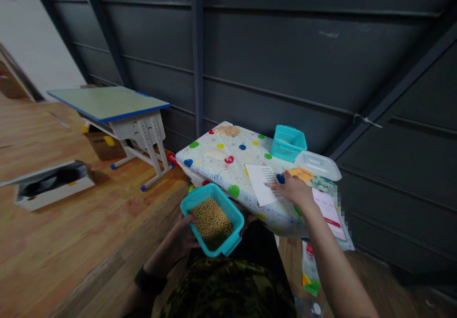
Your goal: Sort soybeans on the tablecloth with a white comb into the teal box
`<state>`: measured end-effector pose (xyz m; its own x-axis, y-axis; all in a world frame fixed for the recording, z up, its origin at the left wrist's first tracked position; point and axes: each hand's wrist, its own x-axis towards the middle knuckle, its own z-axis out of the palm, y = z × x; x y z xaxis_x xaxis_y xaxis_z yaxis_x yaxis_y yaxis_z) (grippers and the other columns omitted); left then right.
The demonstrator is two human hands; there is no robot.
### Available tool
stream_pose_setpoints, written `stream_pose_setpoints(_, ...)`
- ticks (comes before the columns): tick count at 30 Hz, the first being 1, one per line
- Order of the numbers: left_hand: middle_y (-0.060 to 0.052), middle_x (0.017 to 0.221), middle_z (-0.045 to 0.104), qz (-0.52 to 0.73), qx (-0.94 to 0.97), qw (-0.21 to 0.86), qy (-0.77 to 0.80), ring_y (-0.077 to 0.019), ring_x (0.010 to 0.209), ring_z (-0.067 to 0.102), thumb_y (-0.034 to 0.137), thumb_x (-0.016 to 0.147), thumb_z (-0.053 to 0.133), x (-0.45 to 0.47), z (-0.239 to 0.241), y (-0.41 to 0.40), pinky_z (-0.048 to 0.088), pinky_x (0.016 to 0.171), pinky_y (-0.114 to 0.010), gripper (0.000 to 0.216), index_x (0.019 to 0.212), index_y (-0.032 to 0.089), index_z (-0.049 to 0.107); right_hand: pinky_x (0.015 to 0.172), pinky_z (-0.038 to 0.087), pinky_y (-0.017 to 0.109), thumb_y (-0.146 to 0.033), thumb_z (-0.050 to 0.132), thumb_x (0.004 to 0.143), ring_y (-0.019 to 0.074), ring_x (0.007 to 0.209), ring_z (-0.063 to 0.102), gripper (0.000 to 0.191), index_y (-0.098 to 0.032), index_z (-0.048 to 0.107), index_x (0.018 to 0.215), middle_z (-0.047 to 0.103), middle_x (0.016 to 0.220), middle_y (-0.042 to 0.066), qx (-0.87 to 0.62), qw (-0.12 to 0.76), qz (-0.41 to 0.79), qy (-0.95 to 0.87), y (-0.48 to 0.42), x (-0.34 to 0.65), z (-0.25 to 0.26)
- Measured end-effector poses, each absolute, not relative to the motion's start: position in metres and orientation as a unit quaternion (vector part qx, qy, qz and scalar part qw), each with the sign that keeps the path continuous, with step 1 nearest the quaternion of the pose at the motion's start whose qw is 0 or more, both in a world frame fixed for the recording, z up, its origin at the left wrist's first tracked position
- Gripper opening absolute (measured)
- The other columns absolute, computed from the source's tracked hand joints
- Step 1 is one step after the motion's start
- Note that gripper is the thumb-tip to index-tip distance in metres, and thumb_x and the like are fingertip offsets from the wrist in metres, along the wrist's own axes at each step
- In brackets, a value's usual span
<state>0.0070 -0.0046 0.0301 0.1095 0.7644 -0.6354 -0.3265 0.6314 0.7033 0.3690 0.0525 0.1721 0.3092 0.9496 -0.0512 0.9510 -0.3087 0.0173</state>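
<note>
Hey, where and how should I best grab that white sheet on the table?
Probably by the near edge of the white sheet, pinched from your side: it appears flat, and that edge is uncovered, close to the front of the table, while your right hand touches its right side.

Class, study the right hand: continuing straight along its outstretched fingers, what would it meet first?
The right hand would first meet the white sheet with dark lines, which it overlaps in this view; depth is unclear, so it may be touching it or just above.
</note>
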Motion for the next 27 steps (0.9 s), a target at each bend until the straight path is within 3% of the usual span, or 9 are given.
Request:
stream_pose_setpoints(9,-0.003,0.093,0.074,0.351,0.264,0.714,0.545,-0.0259,0.068,0.075,0.039,0.076,0.078,0.008,0.024,-0.013,0.062,0.064,-0.040,0.073,0.138,0.033,0.040,0.099,0.054,0.044,-0.067,0.076,0.088,0.0395,0.131,0.068,0.080,-0.009,0.061,0.141,0.067,0.144,0.028,0.776,0.070,-0.104,0.618,0.075,0.366,0.182)
stream_pose_setpoints(11,-0.003,0.096,0.073,0.353,0.265,0.727,0.526,-0.0247,0.071,0.077,0.040,0.078,0.078,0.008,0.019,-0.014,0.062,0.066,-0.039,0.072,0.139,0.033,0.039,0.096,0.056,0.042,-0.067,0.081,0.083,0.0385,0.125,0.072,0.081,-0.009,0.065,0.138,0.071,0.137,0.028,0.777,0.072,-0.105,0.616,0.081,0.366,0.182)
stream_pose_setpoints(14,-0.006,0.105,0.075,0.349,0.257,0.726,0.534,-0.0264,0.075,0.079,0.038,0.081,0.075,0.008,0.012,-0.014,0.064,0.069,-0.041,0.073,0.143,0.035,0.039,0.081,0.058,0.036,-0.065,0.085,0.079,0.0331,0.101,0.079,0.072,-0.008,0.072,0.122,0.080,0.114,0.023,0.772,0.061,-0.155,0.613,0.086,0.369,0.184)
stream_pose_setpoints(18,-0.011,0.119,0.076,0.344,0.230,0.739,0.532,-0.0293,0.083,0.081,0.037,0.083,0.074,0.009,-0.003,-0.016,0.065,0.074,-0.044,0.073,0.146,0.033,0.038,0.062,0.053,0.026,-0.058,0.083,0.086,0.0226,0.080,0.076,0.052,-0.011,0.069,0.105,0.080,0.098,0.014,0.761,-0.052,-0.241,0.600,0.088,0.381,0.190)
stream_pose_setpoints(22,-0.015,0.116,0.078,0.330,0.205,0.733,0.558,-0.0313,0.081,0.082,0.043,0.089,0.070,0.015,-0.029,-0.016,0.066,0.074,-0.047,0.073,0.152,0.030,0.036,0.060,0.051,0.023,-0.044,0.075,0.097,0.0188,0.079,0.073,0.034,-0.014,0.064,0.110,0.079,0.096,0.009,0.735,-0.186,-0.290,0.584,0.100,0.391,0.210)
stream_pose_setpoints(27,-0.018,0.113,0.079,0.311,0.180,0.756,0.547,-0.0332,0.081,0.082,0.047,0.094,0.064,0.027,-0.066,-0.011,0.066,0.068,-0.044,0.072,0.155,0.024,0.035,0.069,0.053,0.023,-0.031,0.063,0.105,0.0195,0.087,0.077,0.031,-0.014,0.063,0.131,0.081,0.111,0.012,0.753,-0.184,-0.123,0.619,0.156,0.384,0.250)
